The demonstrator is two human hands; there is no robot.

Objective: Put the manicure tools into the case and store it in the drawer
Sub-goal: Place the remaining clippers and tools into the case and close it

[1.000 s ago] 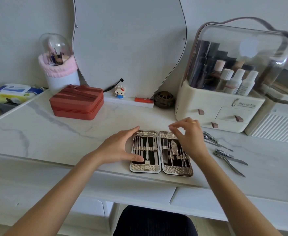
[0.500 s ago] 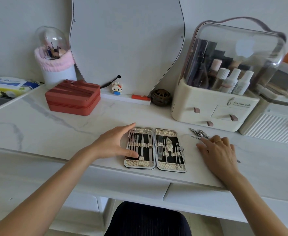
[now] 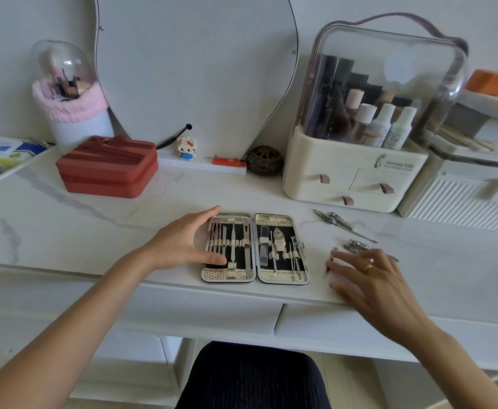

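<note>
An open manicure case [image 3: 274, 221] with a silver textured rim lies flat near the table's front edge, with several metal tools strapped inside both halves. My left hand [image 3: 182, 243] rests on its left side, thumb on the lower left half and fingers along the top left corner. To the right, loose metal tools lie on the marble: a clipper group [image 3: 337, 221] further back and another clipper [image 3: 358, 245] closer. My right hand [image 3: 368, 278] hovers flat with spread fingers just in front of the nearer clipper, motion-blurred, holding nothing. Two drawer fronts [image 3: 271, 317] sit under the tabletop.
A red zipped box [image 3: 109, 168] stands at back left, a curved mirror [image 3: 194, 69] behind the case. A cream cosmetics organiser [image 3: 356, 178] with a clear dome and a white ribbed box [image 3: 460, 202] occupy the back right. A dark stool [image 3: 253, 376] is below.
My right hand left the case's right half, swung right toward the loose tools, then slid slightly back toward the table edge. My left hand stayed on the case.
</note>
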